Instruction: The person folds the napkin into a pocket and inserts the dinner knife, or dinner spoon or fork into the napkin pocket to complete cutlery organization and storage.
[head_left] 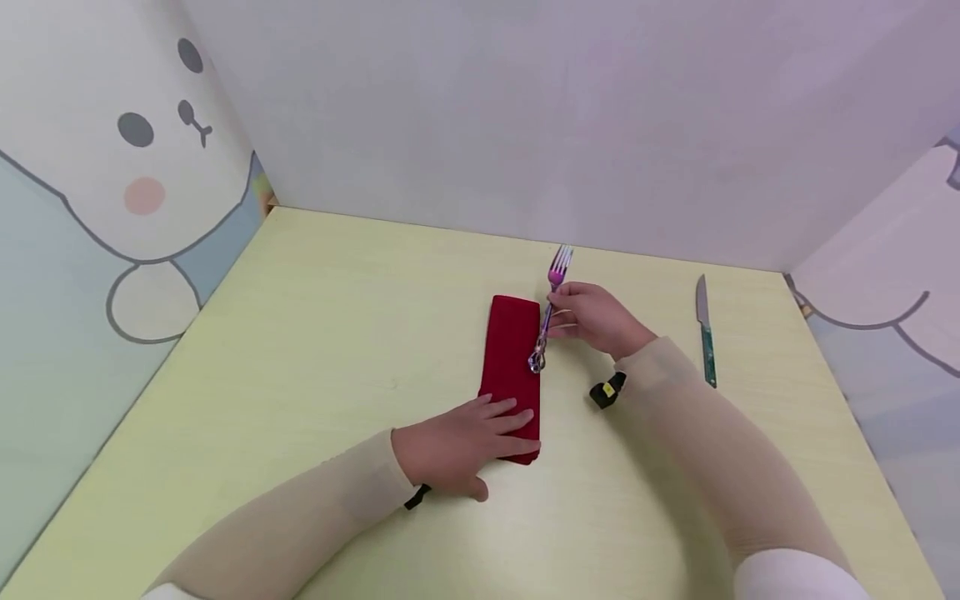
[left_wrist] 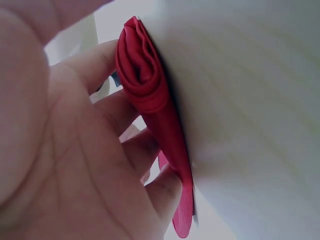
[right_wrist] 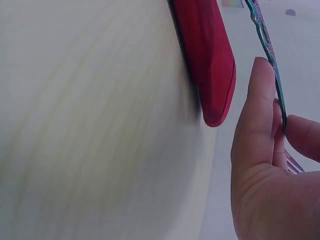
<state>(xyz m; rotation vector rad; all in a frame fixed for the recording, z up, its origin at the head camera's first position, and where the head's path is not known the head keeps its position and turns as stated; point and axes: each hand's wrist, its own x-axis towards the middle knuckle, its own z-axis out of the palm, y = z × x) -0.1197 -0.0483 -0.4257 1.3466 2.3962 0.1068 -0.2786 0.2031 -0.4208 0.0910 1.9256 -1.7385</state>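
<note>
A red cloth napkin (head_left: 513, 342), folded into a long narrow strip, lies on the table. Its rolled, layered end (left_wrist: 142, 75) shows in the left wrist view. My left hand (head_left: 457, 442) rests on the napkin's near end with fingers spread and fairly straight. My right hand (head_left: 596, 319) pinches a shiny purple fork (head_left: 557, 273) by the middle of its handle, between thumb and fingers. The tines point away, and the ornate handle end overlaps the napkin's right edge in the head view. In the right wrist view the fork handle (right_wrist: 265, 40) looks green and purple, raised off the table.
A knife (head_left: 707, 333) with a green handle lies on the right of the pale wooden table (head_left: 360, 333), its blade pointing away. A light wall (head_left: 480, 125) stands at the back, and panels with cartoon figures (head_left: 142, 196) flank the table.
</note>
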